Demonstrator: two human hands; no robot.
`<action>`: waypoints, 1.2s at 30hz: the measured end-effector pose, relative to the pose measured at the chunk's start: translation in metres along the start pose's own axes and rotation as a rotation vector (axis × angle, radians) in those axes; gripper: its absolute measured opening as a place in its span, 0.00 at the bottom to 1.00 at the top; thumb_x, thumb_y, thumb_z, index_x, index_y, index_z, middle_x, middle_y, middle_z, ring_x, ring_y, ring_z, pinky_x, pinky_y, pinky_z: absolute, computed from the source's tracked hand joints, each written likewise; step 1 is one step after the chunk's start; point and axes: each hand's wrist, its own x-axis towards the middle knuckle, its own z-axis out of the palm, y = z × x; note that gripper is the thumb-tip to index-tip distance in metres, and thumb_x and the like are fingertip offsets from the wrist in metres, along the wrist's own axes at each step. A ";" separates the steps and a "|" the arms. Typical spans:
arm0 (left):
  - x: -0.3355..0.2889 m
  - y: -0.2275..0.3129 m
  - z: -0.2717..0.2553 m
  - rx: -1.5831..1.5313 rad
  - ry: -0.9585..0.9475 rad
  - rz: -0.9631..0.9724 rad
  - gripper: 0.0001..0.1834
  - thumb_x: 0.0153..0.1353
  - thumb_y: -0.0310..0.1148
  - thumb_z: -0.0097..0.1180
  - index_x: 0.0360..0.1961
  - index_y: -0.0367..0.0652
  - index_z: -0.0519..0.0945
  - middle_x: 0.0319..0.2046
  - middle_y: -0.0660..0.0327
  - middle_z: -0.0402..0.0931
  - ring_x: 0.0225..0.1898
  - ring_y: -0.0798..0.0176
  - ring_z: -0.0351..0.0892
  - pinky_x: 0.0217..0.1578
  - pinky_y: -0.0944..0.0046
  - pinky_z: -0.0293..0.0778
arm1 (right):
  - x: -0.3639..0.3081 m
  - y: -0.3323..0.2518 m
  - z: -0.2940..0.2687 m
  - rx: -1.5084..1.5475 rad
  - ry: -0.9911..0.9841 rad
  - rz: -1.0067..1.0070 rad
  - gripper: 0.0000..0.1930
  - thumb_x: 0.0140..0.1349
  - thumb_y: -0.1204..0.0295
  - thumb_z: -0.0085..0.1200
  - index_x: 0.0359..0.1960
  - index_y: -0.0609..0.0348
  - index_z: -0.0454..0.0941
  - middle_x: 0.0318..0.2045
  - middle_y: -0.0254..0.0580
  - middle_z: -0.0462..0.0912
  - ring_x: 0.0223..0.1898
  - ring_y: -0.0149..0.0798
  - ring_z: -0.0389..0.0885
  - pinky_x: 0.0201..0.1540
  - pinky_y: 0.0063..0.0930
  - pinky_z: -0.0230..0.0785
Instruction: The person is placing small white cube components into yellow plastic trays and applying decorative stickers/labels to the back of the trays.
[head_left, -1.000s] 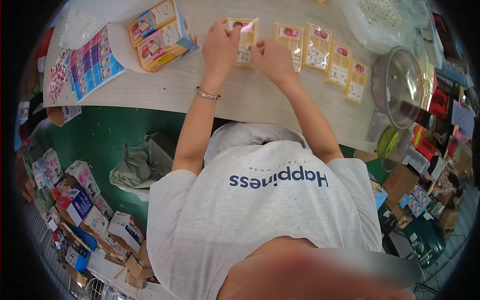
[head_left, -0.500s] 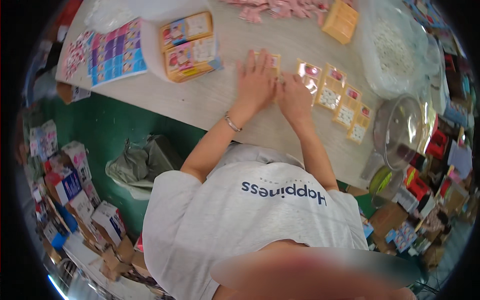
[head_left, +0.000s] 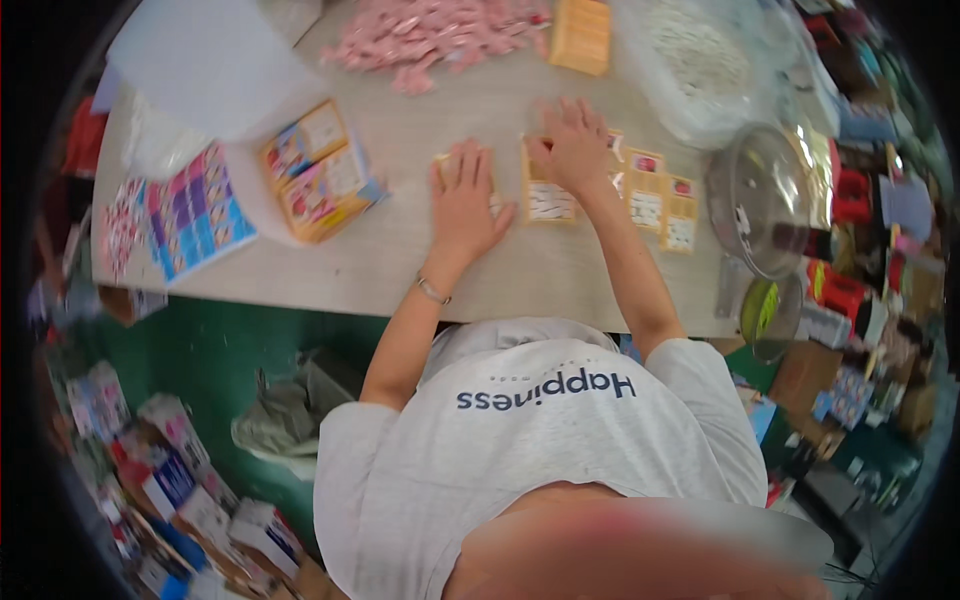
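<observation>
My left hand [head_left: 465, 195] lies flat with its fingers stretched out, covering most of a small yellow tray [head_left: 496, 203]. To its right, my right hand [head_left: 578, 150] reaches over a row of yellow trays, fingers extended and thumb apart; its fingertips are slightly blurred. Under and beside that hand is a yellow tray with white pieces [head_left: 550, 203] in its lower part. Further right stand two similar trays in the row, one nearer tray [head_left: 645, 208] and an end tray [head_left: 680, 232], both with a red picture on top. Part of the row is hidden by my right hand and wrist.
A white bin [head_left: 285, 232] at left holds stacked yellow packs [head_left: 325, 180]. Beyond it lie a blue-purple printed sheet [head_left: 205, 215], a pink sachet heap [head_left: 440, 40] and a yellow stack [head_left: 580, 38]. At right are a bag of white pieces [head_left: 698, 50] and a clear tub [head_left: 745, 200].
My hands, close together before, are now apart: the left stays on a yellow tray, while the right has moved right over the row. The whole view has shifted.
</observation>
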 end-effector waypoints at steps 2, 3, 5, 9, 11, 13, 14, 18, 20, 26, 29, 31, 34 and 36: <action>0.000 -0.002 -0.001 -0.004 -0.001 0.039 0.43 0.56 0.50 0.57 0.71 0.41 0.62 0.73 0.49 0.54 0.76 0.46 0.46 0.71 0.34 0.41 | -0.007 0.016 -0.004 -0.027 -0.078 0.027 0.23 0.62 0.56 0.55 0.59 0.45 0.75 0.59 0.48 0.74 0.63 0.54 0.68 0.68 0.54 0.54; 0.001 -0.003 0.001 0.029 -0.006 0.057 0.43 0.55 0.49 0.57 0.71 0.42 0.62 0.73 0.49 0.54 0.76 0.45 0.46 0.71 0.33 0.41 | -0.013 0.016 -0.005 0.038 -0.174 0.041 0.22 0.62 0.56 0.55 0.57 0.47 0.75 0.60 0.48 0.72 0.64 0.54 0.67 0.69 0.54 0.52; 0.002 -0.002 0.000 0.049 -0.007 0.085 0.43 0.55 0.48 0.57 0.71 0.43 0.63 0.73 0.49 0.53 0.75 0.45 0.46 0.70 0.32 0.41 | -0.025 0.017 -0.005 0.089 -0.266 0.062 0.21 0.63 0.56 0.55 0.55 0.49 0.76 0.60 0.48 0.71 0.64 0.53 0.65 0.70 0.55 0.50; 0.006 -0.001 -0.001 0.052 -0.057 0.100 0.45 0.54 0.46 0.57 0.73 0.46 0.60 0.74 0.49 0.51 0.76 0.44 0.46 0.70 0.32 0.40 | -0.043 0.020 0.001 0.113 -0.123 -0.011 0.21 0.63 0.55 0.55 0.53 0.53 0.74 0.61 0.47 0.68 0.66 0.52 0.62 0.71 0.57 0.46; 0.006 -0.001 -0.004 0.063 -0.070 0.101 0.45 0.54 0.46 0.58 0.73 0.45 0.59 0.74 0.49 0.51 0.76 0.44 0.45 0.70 0.32 0.40 | -0.045 0.017 -0.001 0.142 -0.108 -0.036 0.21 0.63 0.55 0.55 0.54 0.53 0.73 0.61 0.47 0.67 0.67 0.52 0.60 0.72 0.57 0.45; 0.006 0.003 -0.004 0.024 -0.114 0.148 0.45 0.56 0.49 0.58 0.73 0.46 0.59 0.75 0.50 0.49 0.76 0.44 0.45 0.71 0.33 0.39 | -0.048 0.016 -0.004 0.128 -0.104 -0.044 0.22 0.64 0.56 0.55 0.54 0.53 0.73 0.61 0.47 0.67 0.68 0.52 0.60 0.72 0.57 0.45; 0.005 0.004 -0.003 0.035 -0.110 0.139 0.45 0.56 0.49 0.58 0.73 0.46 0.59 0.75 0.50 0.49 0.76 0.44 0.45 0.71 0.33 0.39 | -0.048 0.017 -0.003 0.139 -0.101 -0.054 0.22 0.64 0.56 0.55 0.54 0.53 0.73 0.61 0.47 0.67 0.68 0.52 0.60 0.72 0.57 0.45; 0.007 0.007 -0.001 0.039 -0.126 0.140 0.45 0.59 0.55 0.57 0.74 0.48 0.59 0.75 0.52 0.49 0.77 0.45 0.42 0.71 0.34 0.38 | -0.049 0.022 -0.005 0.116 -0.128 -0.045 0.23 0.62 0.55 0.56 0.55 0.52 0.74 0.60 0.47 0.68 0.68 0.51 0.60 0.71 0.58 0.46; 0.006 0.007 -0.001 0.042 -0.135 0.155 0.45 0.60 0.58 0.57 0.74 0.48 0.59 0.75 0.53 0.49 0.77 0.46 0.42 0.71 0.34 0.38 | -0.045 0.019 -0.014 0.134 -0.189 -0.023 0.23 0.64 0.55 0.55 0.56 0.52 0.72 0.62 0.48 0.67 0.69 0.52 0.59 0.72 0.60 0.46; 0.004 0.008 -0.004 0.079 -0.131 0.167 0.48 0.59 0.62 0.57 0.74 0.48 0.59 0.76 0.54 0.48 0.77 0.48 0.42 0.71 0.33 0.38 | -0.057 0.014 -0.006 0.038 -0.125 -0.053 0.26 0.65 0.52 0.52 0.61 0.49 0.71 0.64 0.45 0.67 0.70 0.52 0.59 0.70 0.64 0.45; 0.004 0.005 -0.008 0.095 -0.165 0.177 0.49 0.58 0.64 0.57 0.74 0.48 0.58 0.76 0.54 0.48 0.77 0.47 0.41 0.71 0.33 0.38 | -0.064 0.015 -0.004 0.018 -0.150 -0.033 0.28 0.66 0.50 0.50 0.65 0.48 0.69 0.65 0.46 0.66 0.69 0.52 0.59 0.71 0.63 0.45; 0.003 0.006 -0.012 0.143 -0.196 0.156 0.50 0.58 0.65 0.56 0.74 0.48 0.57 0.76 0.54 0.49 0.77 0.46 0.41 0.71 0.33 0.38 | -0.065 0.016 -0.005 0.025 -0.166 -0.015 0.29 0.67 0.49 0.48 0.66 0.48 0.68 0.67 0.46 0.64 0.71 0.52 0.58 0.71 0.63 0.44; 0.006 0.015 -0.012 0.162 -0.164 0.133 0.50 0.59 0.65 0.55 0.75 0.48 0.56 0.76 0.54 0.48 0.77 0.45 0.41 0.70 0.32 0.39 | -0.065 0.019 -0.019 0.089 -0.030 0.087 0.30 0.68 0.48 0.47 0.68 0.47 0.66 0.70 0.45 0.62 0.73 0.52 0.56 0.72 0.63 0.42; 0.013 0.031 -0.001 0.135 -0.109 0.189 0.50 0.58 0.66 0.56 0.74 0.48 0.58 0.75 0.54 0.50 0.77 0.46 0.43 0.70 0.31 0.38 | -0.064 0.032 -0.020 0.039 -0.063 0.111 0.30 0.69 0.48 0.47 0.69 0.47 0.65 0.70 0.45 0.62 0.73 0.52 0.55 0.73 0.63 0.42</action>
